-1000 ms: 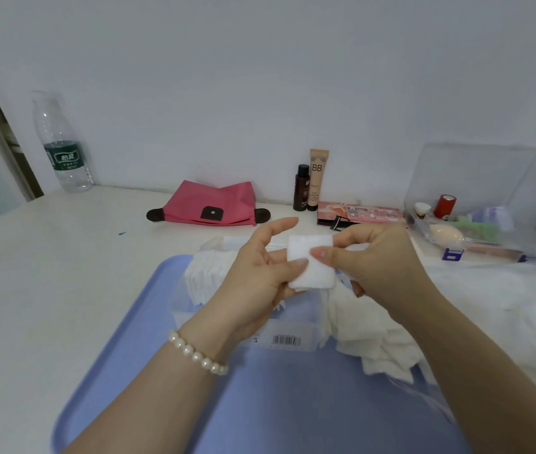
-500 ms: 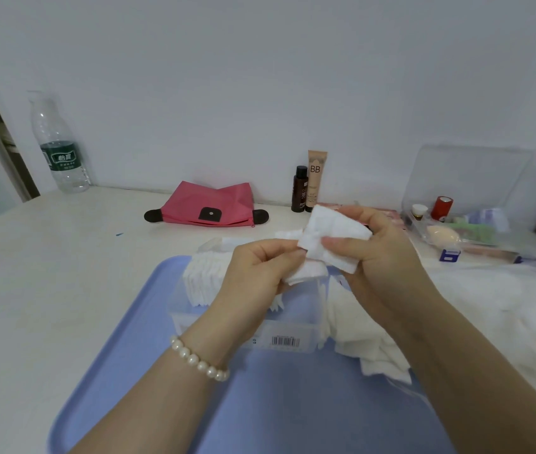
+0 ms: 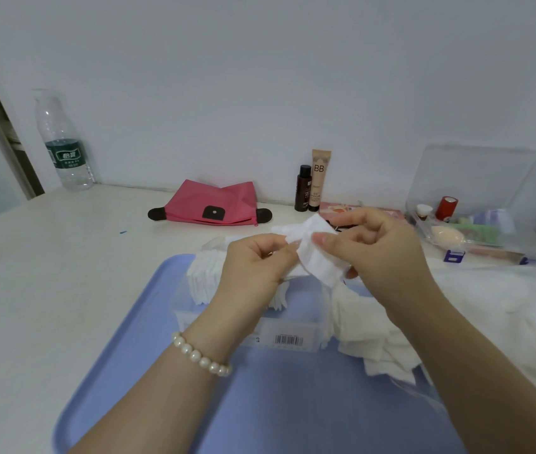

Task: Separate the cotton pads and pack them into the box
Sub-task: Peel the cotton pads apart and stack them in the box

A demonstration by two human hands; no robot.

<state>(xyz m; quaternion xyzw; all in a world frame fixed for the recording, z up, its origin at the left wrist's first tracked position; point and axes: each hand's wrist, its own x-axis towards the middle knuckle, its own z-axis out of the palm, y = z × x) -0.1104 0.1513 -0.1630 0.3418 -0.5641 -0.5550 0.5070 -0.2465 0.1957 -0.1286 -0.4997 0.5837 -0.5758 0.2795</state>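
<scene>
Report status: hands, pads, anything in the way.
Left hand and right hand both pinch cotton pads, peeling them above the clear box. Nothing in the way.

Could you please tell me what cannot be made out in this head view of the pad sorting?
- Clear box: the left hand hides its inside, so its pad count is unknown.
- Cotton pad: whether one layer or several is unclear.
- Barcode label: print too small.
- Blue tray: its near edge is cut off by the frame.

The white worktop [image 3: 73,276] carries a blue tray [image 3: 135,348], a pink pouch [image 3: 217,204], a water bottle [image 3: 63,145], two cosmetic tubes [image 3: 312,181] and a clear organizer [image 3: 469,221].
</scene>
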